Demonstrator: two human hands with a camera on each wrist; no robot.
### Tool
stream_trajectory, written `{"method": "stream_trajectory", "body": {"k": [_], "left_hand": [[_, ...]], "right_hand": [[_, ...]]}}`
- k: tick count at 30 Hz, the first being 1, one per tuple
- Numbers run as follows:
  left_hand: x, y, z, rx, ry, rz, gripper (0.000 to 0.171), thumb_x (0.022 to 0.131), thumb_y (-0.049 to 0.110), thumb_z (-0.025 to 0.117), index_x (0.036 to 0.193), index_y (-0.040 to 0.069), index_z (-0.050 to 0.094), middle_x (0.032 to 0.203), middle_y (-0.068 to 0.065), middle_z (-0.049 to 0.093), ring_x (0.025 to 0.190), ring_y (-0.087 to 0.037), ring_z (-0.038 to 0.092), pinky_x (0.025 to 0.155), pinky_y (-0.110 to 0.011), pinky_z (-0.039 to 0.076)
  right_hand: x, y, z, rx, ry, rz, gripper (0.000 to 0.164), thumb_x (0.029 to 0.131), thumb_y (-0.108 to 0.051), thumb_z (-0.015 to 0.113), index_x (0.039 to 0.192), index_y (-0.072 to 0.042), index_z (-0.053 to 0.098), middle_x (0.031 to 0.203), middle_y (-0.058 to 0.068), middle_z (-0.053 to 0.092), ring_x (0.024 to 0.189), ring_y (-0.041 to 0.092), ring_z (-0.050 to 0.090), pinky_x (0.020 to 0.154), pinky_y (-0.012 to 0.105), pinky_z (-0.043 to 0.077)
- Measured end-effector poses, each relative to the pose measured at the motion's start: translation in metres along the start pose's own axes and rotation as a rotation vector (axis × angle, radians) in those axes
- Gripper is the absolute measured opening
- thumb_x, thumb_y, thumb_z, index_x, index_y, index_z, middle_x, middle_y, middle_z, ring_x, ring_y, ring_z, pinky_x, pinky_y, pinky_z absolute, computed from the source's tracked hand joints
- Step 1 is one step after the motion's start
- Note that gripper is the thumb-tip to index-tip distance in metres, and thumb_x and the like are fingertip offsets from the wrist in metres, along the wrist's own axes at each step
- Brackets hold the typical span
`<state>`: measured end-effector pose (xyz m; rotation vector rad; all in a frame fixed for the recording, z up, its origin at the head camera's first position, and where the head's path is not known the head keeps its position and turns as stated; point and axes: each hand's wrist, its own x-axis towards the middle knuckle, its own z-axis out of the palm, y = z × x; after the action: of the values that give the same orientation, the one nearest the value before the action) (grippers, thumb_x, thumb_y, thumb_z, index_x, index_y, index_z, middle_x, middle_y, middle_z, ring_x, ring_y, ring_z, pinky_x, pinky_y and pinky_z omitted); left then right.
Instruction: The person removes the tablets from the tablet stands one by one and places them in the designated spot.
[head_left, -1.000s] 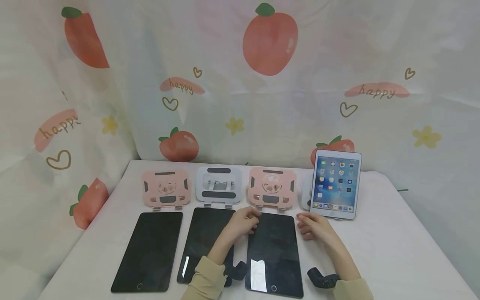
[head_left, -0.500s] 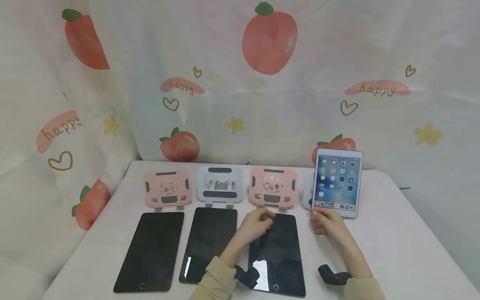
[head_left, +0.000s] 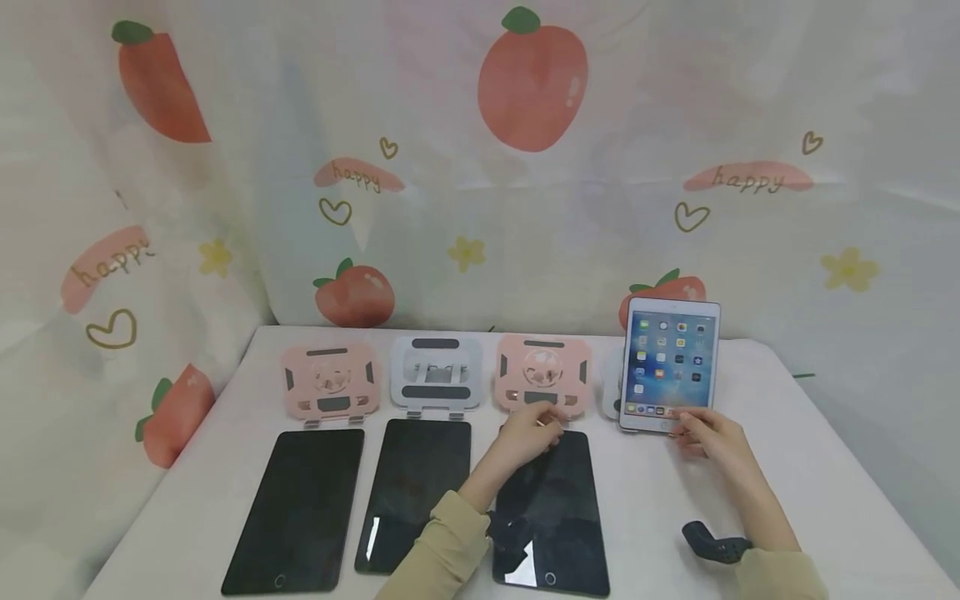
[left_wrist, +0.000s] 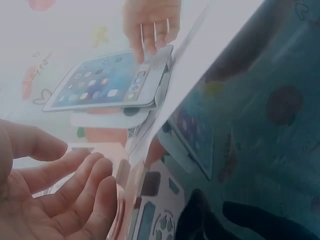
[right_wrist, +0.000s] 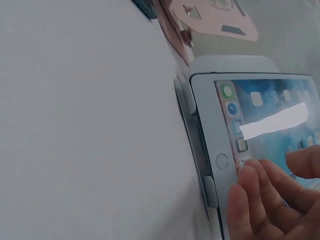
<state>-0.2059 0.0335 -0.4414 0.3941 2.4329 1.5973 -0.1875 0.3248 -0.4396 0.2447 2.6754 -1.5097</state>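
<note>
A white tablet (head_left: 671, 358) with its app icons lit leans on a pale stand (head_left: 611, 387) at the back right. My right hand (head_left: 716, 442) is at its lower right corner; in the right wrist view its loosely bent fingers (right_wrist: 265, 195) overlap the screen, with the thumb apart. My left hand (head_left: 528, 429) hovers over the far end of a dark tablet (head_left: 555, 517), just in front of a pink stand (head_left: 513, 375). In the left wrist view, its fingers are loosely curved around nothing, below the white tablet (left_wrist: 100, 82).
Two more dark tablets lie flat to the left, one in the middle (head_left: 420, 475) and one at the far left (head_left: 296, 508). Behind them stand a pale blue stand (head_left: 401, 371) and another pink stand (head_left: 298, 387). A printed curtain (head_left: 420, 100) hangs behind the white table (head_left: 810, 467).
My right hand has moved right, from the white tablet's left side to its lower right corner. My left hand has also shifted right, over the dark tablet. The tablets and stands stay put.
</note>
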Motion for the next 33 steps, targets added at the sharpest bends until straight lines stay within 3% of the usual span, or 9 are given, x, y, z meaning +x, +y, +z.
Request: {"method": "stream_trajectory", "body": {"k": [8,16,18,22,26,33], "left_hand": [[0.011,0.011,0.010,0.011,-0.015,0.020,0.022,0.092,0.012,0.056,0.109,0.006,0.068,0.081,-0.006,0.067,0.063,-0.008,0.060,0.056,-0.017,0.047],[0.023,0.025,0.019,0.013,0.019,0.016,0.018,0.092,0.014,0.057,0.106,0.011,0.068,0.082,-0.003,0.068,0.065,-0.006,0.061,0.057,-0.017,0.047],[0.026,0.028,0.020,0.001,0.034,0.022,0.018,0.092,0.014,0.058,0.106,0.010,0.068,0.082,-0.004,0.068,0.067,-0.007,0.063,0.058,-0.017,0.047],[0.034,0.036,0.024,-0.027,0.061,0.006,0.019,0.093,0.013,0.056,0.108,0.009,0.067,0.080,-0.002,0.066,0.066,-0.007,0.061,0.058,-0.018,0.046],[0.042,0.044,0.028,-0.054,0.100,-0.012,0.018,0.091,0.012,0.057,0.105,0.010,0.068,0.074,-0.001,0.063,0.060,-0.006,0.055,0.054,-0.018,0.039],[0.057,0.058,0.031,-0.105,0.145,-0.006,0.016,0.091,0.012,0.059,0.104,0.009,0.067,0.077,0.001,0.061,0.065,-0.005,0.054,0.056,-0.018,0.041]], "right_hand": [[0.038,0.047,-0.030,0.007,0.058,-0.046,0.051,0.096,-0.048,0.049,0.116,-0.001,0.056,0.079,-0.019,0.063,0.071,-0.004,0.060,0.059,0.016,0.052],[0.072,0.084,-0.050,-0.031,0.138,-0.098,0.049,0.095,-0.051,0.049,0.115,-0.008,0.058,0.081,-0.020,0.062,0.072,-0.003,0.060,0.055,0.011,0.049],[0.071,0.078,-0.053,-0.027,0.163,-0.067,0.049,0.094,-0.053,0.050,0.116,-0.010,0.059,0.081,-0.022,0.060,0.073,-0.004,0.059,0.056,0.012,0.050],[0.054,0.040,-0.058,-0.032,0.177,-0.054,0.051,0.097,-0.044,0.048,0.122,0.000,0.055,0.079,-0.026,0.058,0.073,-0.006,0.058,0.061,0.014,0.053],[0.036,0.004,-0.061,-0.033,0.173,-0.099,0.049,0.100,-0.033,0.046,0.126,0.009,0.049,0.077,-0.030,0.054,0.072,-0.009,0.056,0.064,0.010,0.052],[0.043,-0.011,-0.069,-0.033,0.193,-0.104,0.050,0.100,-0.034,0.044,0.127,0.009,0.047,0.078,-0.031,0.053,0.072,-0.010,0.055,0.064,0.007,0.050]]}}
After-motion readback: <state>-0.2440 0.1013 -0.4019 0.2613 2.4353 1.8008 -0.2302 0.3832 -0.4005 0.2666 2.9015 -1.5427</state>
